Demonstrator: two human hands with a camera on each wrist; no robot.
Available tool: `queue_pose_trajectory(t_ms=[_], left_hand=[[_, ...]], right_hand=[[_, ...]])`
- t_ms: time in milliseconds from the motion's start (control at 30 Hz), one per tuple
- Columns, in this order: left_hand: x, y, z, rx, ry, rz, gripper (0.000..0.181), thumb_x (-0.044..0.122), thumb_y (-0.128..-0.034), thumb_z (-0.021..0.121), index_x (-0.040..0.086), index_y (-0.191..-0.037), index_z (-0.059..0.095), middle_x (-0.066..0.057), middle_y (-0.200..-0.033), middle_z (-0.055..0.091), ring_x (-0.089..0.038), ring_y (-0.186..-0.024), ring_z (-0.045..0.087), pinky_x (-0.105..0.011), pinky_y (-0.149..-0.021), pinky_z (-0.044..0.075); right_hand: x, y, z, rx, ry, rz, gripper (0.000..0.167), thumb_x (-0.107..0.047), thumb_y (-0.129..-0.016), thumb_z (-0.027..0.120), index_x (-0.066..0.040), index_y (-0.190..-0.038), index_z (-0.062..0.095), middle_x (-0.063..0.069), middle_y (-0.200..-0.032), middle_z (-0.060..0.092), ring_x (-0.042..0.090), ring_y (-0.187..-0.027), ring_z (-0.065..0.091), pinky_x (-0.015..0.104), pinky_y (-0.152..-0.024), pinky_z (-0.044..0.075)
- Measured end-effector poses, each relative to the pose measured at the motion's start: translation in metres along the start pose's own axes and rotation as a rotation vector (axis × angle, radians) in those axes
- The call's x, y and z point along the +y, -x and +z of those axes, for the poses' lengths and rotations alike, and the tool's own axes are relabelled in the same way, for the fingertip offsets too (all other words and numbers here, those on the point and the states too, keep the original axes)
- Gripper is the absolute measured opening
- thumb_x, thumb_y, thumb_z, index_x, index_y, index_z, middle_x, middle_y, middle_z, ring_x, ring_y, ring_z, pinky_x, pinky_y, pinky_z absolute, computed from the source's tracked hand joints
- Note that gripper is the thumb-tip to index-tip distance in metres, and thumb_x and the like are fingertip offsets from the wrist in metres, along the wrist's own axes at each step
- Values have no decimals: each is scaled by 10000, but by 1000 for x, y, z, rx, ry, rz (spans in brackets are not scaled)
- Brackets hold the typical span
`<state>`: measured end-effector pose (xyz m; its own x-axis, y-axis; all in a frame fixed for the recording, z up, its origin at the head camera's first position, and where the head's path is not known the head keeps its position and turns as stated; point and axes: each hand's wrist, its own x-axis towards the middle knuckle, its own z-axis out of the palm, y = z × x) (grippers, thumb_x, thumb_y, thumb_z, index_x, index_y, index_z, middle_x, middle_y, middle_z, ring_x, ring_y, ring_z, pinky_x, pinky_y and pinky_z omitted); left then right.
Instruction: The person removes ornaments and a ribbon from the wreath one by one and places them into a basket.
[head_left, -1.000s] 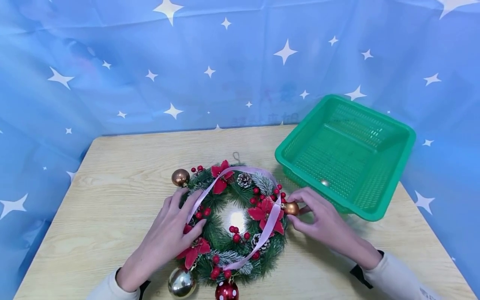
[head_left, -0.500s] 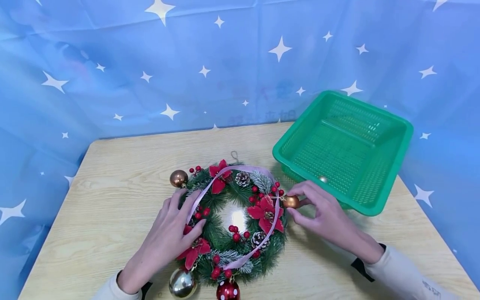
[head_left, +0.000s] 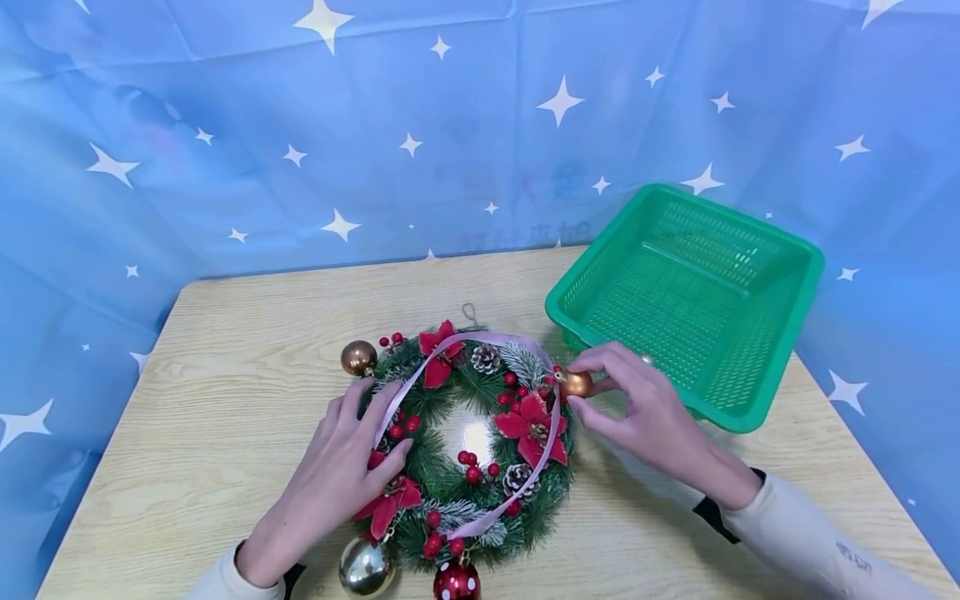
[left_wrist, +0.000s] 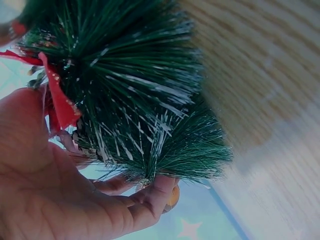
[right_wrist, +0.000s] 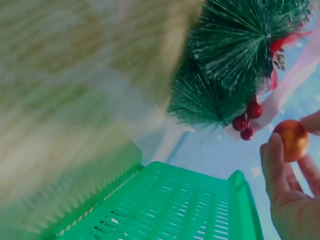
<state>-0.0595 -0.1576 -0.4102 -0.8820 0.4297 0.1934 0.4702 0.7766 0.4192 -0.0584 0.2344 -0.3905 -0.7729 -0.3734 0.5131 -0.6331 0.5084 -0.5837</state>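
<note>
1. I have the right hand (head_left: pixel 637 408) pinching a copper ball (head_left: pixel 576 384) between thumb and fingers, parted only by the ball's width. The ball is at the upper right edge of the wreath (head_left: pixel 431 468), its capped end facing the greenery. The right wrist view shows it just beside the berries, apart from them; whether it touches the pink ribbon (head_left: pixel 480 523), I cannot tell.
2. The left hand (head_left: pixel 337 454) grips the wreath's left side, its fingers bent around the outer edge and its thumb toward the inside.
3. To handle this well, I would leave the wreath's weight on the counter (head_left: pixel 225 400), brace with the left and let only the right wrist turn. I'd pinch lightly, since the round, glossy ball could slip, and watch that its cap doesn't snag the ribbon.
4. At the wreath's rim I also see a brown ball (head_left: pixel 358 357) at upper left, with a silvery ball (head_left: pixel 366 567) and a spotted red ball (head_left: pixel 457 579) on the near side.
5. The green basket (head_left: pixel 690 292) stands just beyond the right hand. In it I make out one small pale ball (head_left: pixel 647 359), partly hidden by that hand; I'd mind the knuckles against the basket's near rim.
</note>
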Motion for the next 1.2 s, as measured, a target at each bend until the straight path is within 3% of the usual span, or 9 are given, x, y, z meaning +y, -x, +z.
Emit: queue_pose_trajectory(t_ms=[400, 900, 1200], left_hand=[[0, 0, 2, -2, 10, -3, 729, 346, -1000, 787, 165, -1636, 480, -241, -1540, 457, -479, -1229, 539, -646, -894, 493], [-1, 0, 2, 0, 12, -6, 732, 355, -1002, 782, 175, -1641, 475, -237, -1552, 449, -479, -1237, 533, -640, -896, 491], [-1, 1, 2, 8, 15, -5, 733, 341, -1003, 780, 164, -1644, 473, -227, -1534, 455, -472, -1236, 531, -638, -909, 478]], right_hand=[[0, -15, -13, 37, 0, -36, 471, 160, -805, 843, -35, -1214, 714, 59, -1205, 704, 160, -1010, 720, 260, -778, 619], [5, -24, -34, 69, 52, 10, 498, 186, -785, 881, -37, -1201, 723, 28, -1179, 711, 114, -1017, 710, 264, -780, 619], [13, -25, -45, 93, 80, 28, 472, 182, -804, 877, -13, -1204, 721, 47, -1159, 711, 108, -997, 711, 202, -796, 595]])
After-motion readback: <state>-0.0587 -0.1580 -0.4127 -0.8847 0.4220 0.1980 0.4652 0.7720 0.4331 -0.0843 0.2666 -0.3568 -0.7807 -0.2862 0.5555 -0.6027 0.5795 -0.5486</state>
